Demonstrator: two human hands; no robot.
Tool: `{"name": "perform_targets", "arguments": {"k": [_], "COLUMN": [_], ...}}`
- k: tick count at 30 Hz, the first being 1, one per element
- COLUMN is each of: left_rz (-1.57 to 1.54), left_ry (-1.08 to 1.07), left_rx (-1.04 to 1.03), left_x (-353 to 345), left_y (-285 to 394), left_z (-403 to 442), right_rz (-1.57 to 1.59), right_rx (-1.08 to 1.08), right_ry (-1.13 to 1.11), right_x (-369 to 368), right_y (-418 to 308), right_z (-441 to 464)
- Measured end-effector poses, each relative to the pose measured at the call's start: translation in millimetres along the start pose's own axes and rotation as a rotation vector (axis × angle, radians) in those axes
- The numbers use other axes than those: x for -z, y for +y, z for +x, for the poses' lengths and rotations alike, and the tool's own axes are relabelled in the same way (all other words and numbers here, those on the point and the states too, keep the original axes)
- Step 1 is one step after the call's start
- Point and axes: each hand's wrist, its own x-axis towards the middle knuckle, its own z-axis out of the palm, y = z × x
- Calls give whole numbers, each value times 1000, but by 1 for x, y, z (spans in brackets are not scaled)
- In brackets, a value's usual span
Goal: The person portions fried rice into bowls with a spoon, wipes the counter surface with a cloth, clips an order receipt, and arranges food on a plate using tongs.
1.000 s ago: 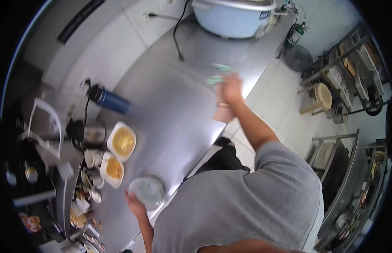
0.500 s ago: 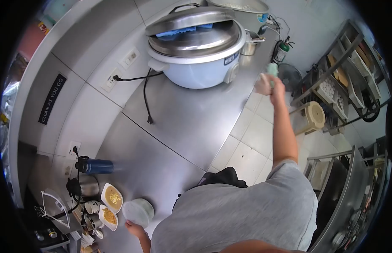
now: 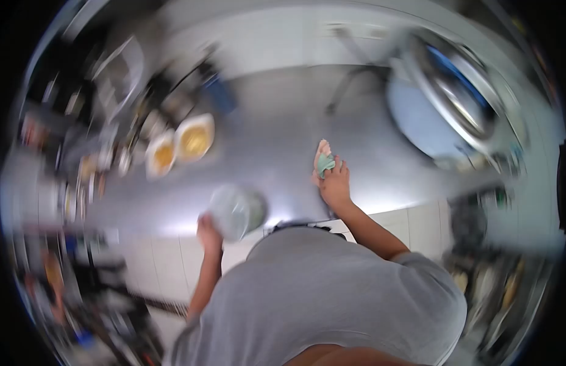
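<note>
My right hand (image 3: pixel 336 186) presses a pink and green cloth (image 3: pixel 325 163) on the steel counter (image 3: pixel 277 140), its fingers bent over the cloth. At the counter's front edge my left hand (image 3: pixel 209 233) grips the side of a round, pale translucent container (image 3: pixel 233 212), which looks tilted. Two white dishes stand back and left of the container: one with yellowish food (image 3: pixel 195 139), the other with orange food (image 3: pixel 163 157). Motion blur softens the left side of the view.
A large light-blue cooker (image 3: pixel 420 113) with a tilted metal lid stands at the right, its black cord (image 3: pixel 350 82) on the counter. A blue bottle (image 3: pixel 219 94) is at the back left. Cups and small items crowd the left end.
The view has swung round. My right hand has come back from beyond the counter's edge with the cloth, onto the counter. My left hand still has the container.
</note>
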Motion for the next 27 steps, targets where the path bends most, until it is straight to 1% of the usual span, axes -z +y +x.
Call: {"name": "perform_targets", "arguments": {"k": [1, 2, 3, 5, 8, 11, 13, 14, 17, 19, 20, 22, 27], "left_rz": [-47, -12, 24, -35, -139, -228, -304, -270, -127, -12, 43, 18, 55], "left_ry": [-12, 10, 43, 112, 166, 258, 290, 303, 323, 355, 370, 320, 212], "left_rx": [18, -39, -22, -34, 149, 267, 315, 336, 287, 185, 129, 57, 24], "left_x": [9, 13, 21, 39, 57, 86, 101, 115, 149, 154, 153, 143, 104], "left_y": [32, 24, 29, 19, 2, -21, -40, -41, -51, -56, -57, -51, -36], "left_z": [-18, -19, -22, -27, -45, -63, -78, -82, -77, -59, -42, -14, 37], "right_rz": [35, 70, 137, 258, 153, 152, 46, -8, 83, 74, 67, 74, 88], "right_rx": [114, 221, 295, 408, 537, 553, 563, 548, 481, 474, 471, 489, 476], "right_ry": [-40, -70, -98, -134, -197, -233, -147, -99, -1, 38, 63, 98, 163], "right_x": [-9, -17, -17, -10, -33, -41, -60, -68, -80, -79, -79, -82, -93], "right_y": [-22, -44, -70, -108, -124, -157, -174, -186, -219, -231, -236, -237, -232], "right_z": [-6, -7, -8, -13, 3, 30, 40, 43, 33, 21, 19, 19, 18]}}
